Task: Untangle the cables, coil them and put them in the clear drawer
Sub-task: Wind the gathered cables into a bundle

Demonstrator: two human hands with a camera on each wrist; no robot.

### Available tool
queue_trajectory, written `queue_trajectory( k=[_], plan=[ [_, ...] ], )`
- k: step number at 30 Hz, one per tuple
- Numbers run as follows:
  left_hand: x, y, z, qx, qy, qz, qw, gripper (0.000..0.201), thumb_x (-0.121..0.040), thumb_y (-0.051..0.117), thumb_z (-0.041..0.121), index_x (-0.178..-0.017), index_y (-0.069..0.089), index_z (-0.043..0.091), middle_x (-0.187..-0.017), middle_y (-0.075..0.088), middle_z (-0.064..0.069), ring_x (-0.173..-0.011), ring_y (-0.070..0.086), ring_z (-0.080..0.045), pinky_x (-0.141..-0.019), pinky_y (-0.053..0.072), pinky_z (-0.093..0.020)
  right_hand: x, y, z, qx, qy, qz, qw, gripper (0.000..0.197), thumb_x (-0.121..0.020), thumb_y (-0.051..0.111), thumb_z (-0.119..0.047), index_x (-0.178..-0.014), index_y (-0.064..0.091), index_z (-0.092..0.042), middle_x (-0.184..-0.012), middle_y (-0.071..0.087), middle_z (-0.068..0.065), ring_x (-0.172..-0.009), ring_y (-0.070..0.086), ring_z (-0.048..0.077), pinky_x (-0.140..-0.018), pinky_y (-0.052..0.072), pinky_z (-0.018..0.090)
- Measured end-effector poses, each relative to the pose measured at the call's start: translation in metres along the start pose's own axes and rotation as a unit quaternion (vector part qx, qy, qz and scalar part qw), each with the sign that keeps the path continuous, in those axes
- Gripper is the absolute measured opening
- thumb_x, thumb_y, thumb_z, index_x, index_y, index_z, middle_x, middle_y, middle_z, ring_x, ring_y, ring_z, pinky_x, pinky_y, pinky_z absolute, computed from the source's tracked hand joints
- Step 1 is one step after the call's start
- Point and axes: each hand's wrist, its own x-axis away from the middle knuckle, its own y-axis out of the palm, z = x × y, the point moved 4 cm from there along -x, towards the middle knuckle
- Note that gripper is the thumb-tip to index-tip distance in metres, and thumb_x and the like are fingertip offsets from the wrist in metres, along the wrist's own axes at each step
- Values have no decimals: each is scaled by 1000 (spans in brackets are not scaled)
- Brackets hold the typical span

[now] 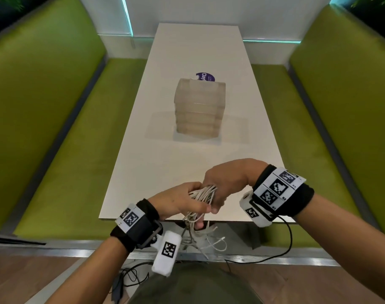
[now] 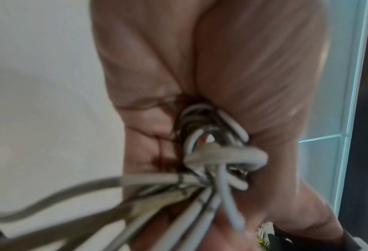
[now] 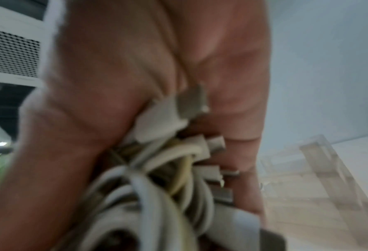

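A tangled bundle of white cables (image 1: 203,195) hangs over the table's near edge, with loose ends trailing down below it. My left hand (image 1: 182,200) grips the bundle from the left, and my right hand (image 1: 224,183) grips it from above and the right. In the left wrist view the cables (image 2: 213,163) run knotted out of the curled fingers. The right wrist view shows cables and plugs (image 3: 174,152) bunched in the palm. The clear drawer unit (image 1: 199,108), a stack of several shut drawers, stands mid-table beyond the hands.
The white table (image 1: 242,150) runs away from me between two green benches (image 1: 55,128). A purple round sticker (image 1: 206,76) lies behind the drawer unit. A thin black wire (image 1: 283,249) hangs from my right wrist band.
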Motion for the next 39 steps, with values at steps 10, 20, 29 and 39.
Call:
queue_trajectory(
  k=[10, 20, 29, 39],
  plan=[
    [-2, 5, 3, -41, 20, -5, 999, 44, -82, 63, 17, -119, 48, -2, -64, 56, -6, -49, 44, -23, -46, 42, -25, 4, 5, 9, -101, -12, -29, 994, 16, -84, 69, -16, -81, 64, -1, -62, 61, -1, -54, 54, 10, -54, 42, 13],
    [-6, 2, 6, -46, 60, 37, 996, 56, -72, 74, 30, -116, 53, 3, -79, 52, -17, -52, 45, -18, -48, 38, -27, 4, 1, 9, -73, 24, -2, 997, 12, -84, 66, -20, -86, 65, -8, -62, 60, 0, -55, 53, 13, -56, 42, 19],
    [-4, -9, -11, 20, 184, 114, 976, 36, -90, 55, 41, -92, 56, 6, -54, 58, 7, -81, 68, -29, -89, 49, -46, 34, -40, 16, -93, 27, 133, 986, 18, -83, 67, -21, -70, 58, -12, -58, 57, 2, -50, 47, 17, -55, 40, 32],
    [-5, -11, -4, -11, 218, 169, 961, 24, -94, 44, 34, -85, 50, 12, -67, 62, 11, -91, 65, -22, -78, 44, -21, 53, -58, 27, -160, 44, 259, 952, 32, -83, 67, -24, -54, 53, -20, -52, 52, -4, -47, 43, 12, -38, 32, 21]
  ],
)
